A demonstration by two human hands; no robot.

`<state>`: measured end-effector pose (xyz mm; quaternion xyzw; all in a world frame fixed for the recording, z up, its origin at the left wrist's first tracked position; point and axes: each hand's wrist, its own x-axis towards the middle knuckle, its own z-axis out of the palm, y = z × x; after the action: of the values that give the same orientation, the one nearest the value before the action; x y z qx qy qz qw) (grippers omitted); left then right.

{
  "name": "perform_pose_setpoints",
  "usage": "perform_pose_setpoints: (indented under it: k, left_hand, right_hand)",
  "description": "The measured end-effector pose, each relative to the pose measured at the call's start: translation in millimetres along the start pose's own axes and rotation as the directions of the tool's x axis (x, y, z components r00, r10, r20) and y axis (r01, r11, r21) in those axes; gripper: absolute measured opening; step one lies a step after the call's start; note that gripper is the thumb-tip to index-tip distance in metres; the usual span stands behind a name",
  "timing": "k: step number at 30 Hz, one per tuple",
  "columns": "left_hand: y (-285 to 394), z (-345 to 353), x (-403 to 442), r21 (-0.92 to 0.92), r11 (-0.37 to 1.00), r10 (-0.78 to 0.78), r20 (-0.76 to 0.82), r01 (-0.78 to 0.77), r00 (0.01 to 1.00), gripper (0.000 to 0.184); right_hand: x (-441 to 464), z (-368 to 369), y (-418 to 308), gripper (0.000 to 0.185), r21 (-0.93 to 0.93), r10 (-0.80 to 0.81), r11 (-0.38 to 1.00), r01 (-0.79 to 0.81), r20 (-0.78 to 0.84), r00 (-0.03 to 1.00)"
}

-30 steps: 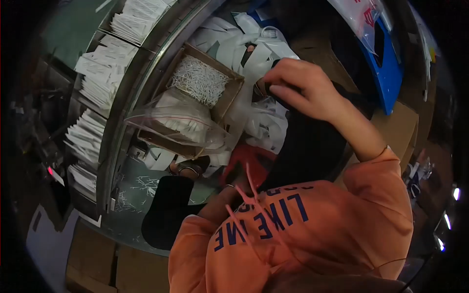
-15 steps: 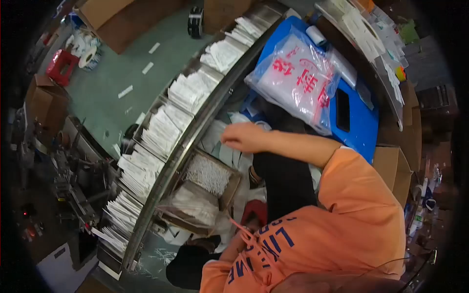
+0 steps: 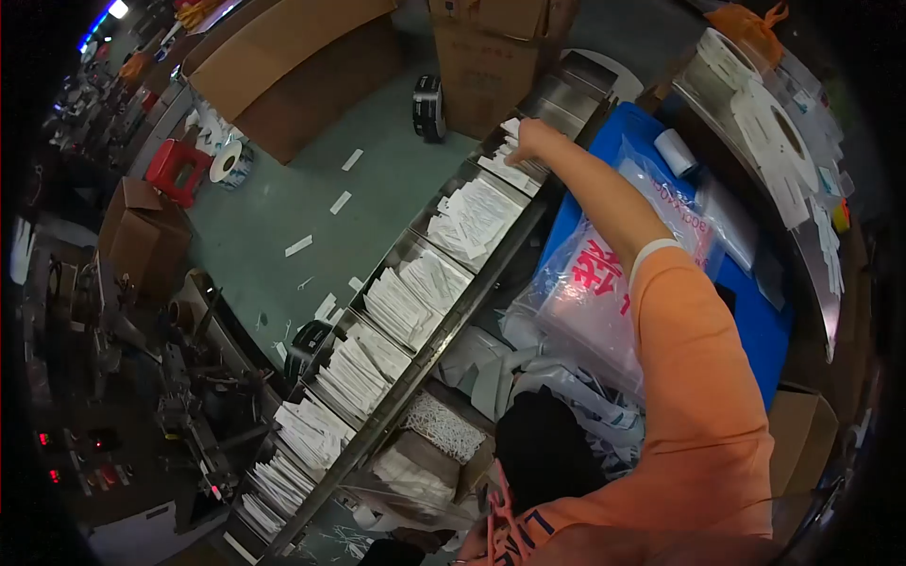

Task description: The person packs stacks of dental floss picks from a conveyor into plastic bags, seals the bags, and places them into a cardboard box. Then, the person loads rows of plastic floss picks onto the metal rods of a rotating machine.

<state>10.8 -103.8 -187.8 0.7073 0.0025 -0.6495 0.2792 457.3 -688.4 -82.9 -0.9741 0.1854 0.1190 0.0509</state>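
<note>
My right hand point(image 3: 536, 141) reaches out to the far end of a long metal trough divided into compartments. Its fingers are curled round white paper slips point(image 3: 512, 170) in one of the far compartments. More bundles of white slips point(image 3: 469, 221) stand on edge or lean in the nearer compartments. Low by my body, a bit of my left hand point(image 3: 478, 541) shows beside pink-orange cords point(image 3: 503, 509), its fingers hidden. Under the trough's near side, an open carton point(image 3: 477, 462) holds many small white sticks point(image 3: 444, 424) and a clear plastic bag.
Clear bags with red print point(image 3: 595, 269) lie on a blue board point(image 3: 760, 344) at my right. Beyond the trough are a large cardboard box point(image 3: 293, 85), a black roll point(image 3: 427, 108), a red stool point(image 3: 177, 170) and scattered slips. Machinery point(image 3: 179, 406) stands at left.
My right hand has moved from above my lap, forward and up to the slips at the trough's far end. The view has shifted, showing more of the floor and boxes beyond.
</note>
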Motion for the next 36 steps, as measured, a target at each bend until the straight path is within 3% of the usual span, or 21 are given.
perform_pose_setpoints:
  k: [3,5,6,7,10,13,14,16,18,19,20,22,23,27,29,36]
  left_hand:
    - [-3,3,-7,-0.097,0.994,-0.061,-0.062,0.055,0.996,0.049]
    - [-5,4,-6,-0.131,0.989,-0.076,-0.090,0.064,0.993,0.049]
    - [-7,4,-5,-0.142,0.988,-0.082,-0.101,0.068,0.991,0.049]
    - [-8,6,-5,-0.144,0.988,-0.079,-0.116,0.062,0.990,0.049]
    - [-11,7,2,-0.166,0.985,-0.063,-0.147,0.038,0.987,0.048]
    - [-7,5,10,-0.179,0.984,-0.045,-0.185,0.012,0.982,0.048]
    - [-7,6,12,-0.183,0.983,-0.042,-0.195,0.006,0.980,0.048]
    - [-1,-3,17,-0.191,0.981,-0.035,-0.218,-0.007,0.975,0.048]
    - [3,-12,27,-0.199,0.980,-0.028,-0.256,-0.024,0.966,0.048]
    - [5,-16,32,-0.206,0.978,-0.024,-0.272,-0.034,0.962,0.048]
    - [7,-21,36,-0.204,0.978,-0.019,-0.287,-0.042,0.958,0.047]
    - [10,-28,39,-0.209,0.976,-0.013,-0.309,-0.054,0.951,0.047]
    - [11,-32,41,-0.208,0.976,-0.012,-0.320,-0.059,0.947,0.047]
    - [10,-40,44,-0.221,0.972,-0.008,-0.352,-0.075,0.936,0.047]
    - [9,-44,45,-0.222,0.971,-0.003,-0.368,-0.084,0.930,0.047]
    - [8,-49,43,-0.238,0.967,-0.014,-0.405,-0.091,0.914,0.047]
  right_hand:
    - [6,22,5,0.071,0.064,0.129,0.989,-0.134,0.075,0.989]
    - [14,36,17,0.072,0.145,0.126,0.984,-0.100,-0.180,0.976]
    - [24,29,25,0.094,0.130,0.040,0.991,-0.037,-0.024,0.999]
    - [31,25,33,0.094,0.127,0.040,0.991,-0.037,-0.021,0.999]
    - [31,2,42,0.112,0.267,0.026,0.959,-0.099,0.264,0.964]
    - [22,5,22,0.119,0.182,0.015,0.981,-0.064,0.259,0.966]
    - [20,4,16,0.130,0.196,0.013,0.977,-0.087,0.352,0.936]
    - [23,24,10,0.137,0.212,0.066,0.964,-0.159,0.390,0.919]
    - [45,46,14,0.141,0.124,0.086,0.984,-0.131,0.316,0.945]
    - [28,34,4,0.138,0.192,0.078,0.966,-0.175,0.429,0.900]
    - [16,30,-10,0.130,0.009,0.217,0.971,-0.240,0.401,0.890]
    - [-5,30,-33,0.121,-0.087,0.391,0.920,-0.382,0.254,0.885]
    - [2,33,-30,0.114,-0.028,0.373,0.925,-0.379,0.254,0.892]
    - [-3,33,-18,0.115,0.113,0.363,0.919,-0.378,0.130,0.923]
    - [-4,29,-10,0.118,0.301,0.258,0.910,-0.284,0.125,0.958]
    - [15,41,0,0.118,0.420,0.097,0.892,-0.168,0.186,0.978]
